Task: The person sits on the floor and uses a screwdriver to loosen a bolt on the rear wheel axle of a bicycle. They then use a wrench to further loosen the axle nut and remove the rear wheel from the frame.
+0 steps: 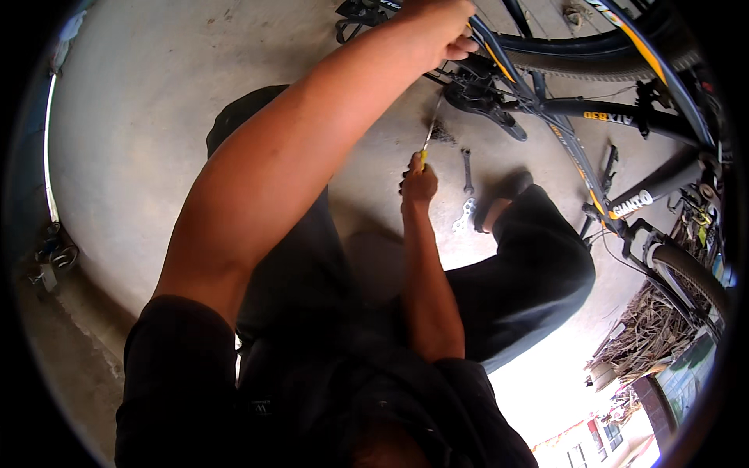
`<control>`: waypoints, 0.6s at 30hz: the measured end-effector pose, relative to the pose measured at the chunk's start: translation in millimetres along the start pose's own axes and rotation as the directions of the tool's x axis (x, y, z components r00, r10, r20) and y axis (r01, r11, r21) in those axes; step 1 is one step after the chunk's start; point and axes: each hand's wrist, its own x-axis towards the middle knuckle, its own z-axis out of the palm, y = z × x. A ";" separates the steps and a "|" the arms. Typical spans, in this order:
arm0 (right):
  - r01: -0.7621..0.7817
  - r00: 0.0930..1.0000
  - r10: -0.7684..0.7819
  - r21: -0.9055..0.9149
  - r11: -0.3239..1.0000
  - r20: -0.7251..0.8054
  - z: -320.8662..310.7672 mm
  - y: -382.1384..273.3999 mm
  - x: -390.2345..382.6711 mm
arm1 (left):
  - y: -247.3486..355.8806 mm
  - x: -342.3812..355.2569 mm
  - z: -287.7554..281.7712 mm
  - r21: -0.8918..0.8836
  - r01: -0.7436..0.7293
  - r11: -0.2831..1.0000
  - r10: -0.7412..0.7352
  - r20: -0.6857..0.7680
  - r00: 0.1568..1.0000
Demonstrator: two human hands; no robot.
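Observation:
My left hand [446,31] is raised at the top, its fingers closed on a tube of the black and orange bicycle frame [501,62]. Lower down, my right hand [419,181] grips a yellow-handled screwdriver [423,160], whose long metal shaft reaches up to the dark crank and chainring area [466,95]; the exact contact of its tip is too small to tell. A dark open-ended wrench [467,170] and a silver multi-hole flat spanner [466,215] lie on the concrete floor [148,171] to the right of that hand.
The bicycle's rear wheel [569,66] spans the top right, its front wheel [686,281] the right side. A pile of dry sticks [632,335] lies at lower right. My bent legs [530,273] are below the bicycle. A pale pipe [50,148] runs along the left wall.

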 end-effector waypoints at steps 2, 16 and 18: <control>-0.252 0.959 0.229 0.135 0.958 0.166 -8.0 5.0 -11.3 | -2.1 -8.3 -15.3 -0.042 -0.041 0.998 0.040 -0.034 0.999; -0.065 0.943 0.018 0.132 0.989 0.331 -86.1 -65.7 -39.5 | 8.3 -132.4 -141.3 -0.385 -0.364 0.848 0.394 -0.003 0.919; 0.001 0.938 -0.034 0.097 0.995 0.344 -96.7 -79.2 -41.7 | -1.1 -143.6 -138.8 -0.459 -0.384 0.802 0.420 -0.025 0.907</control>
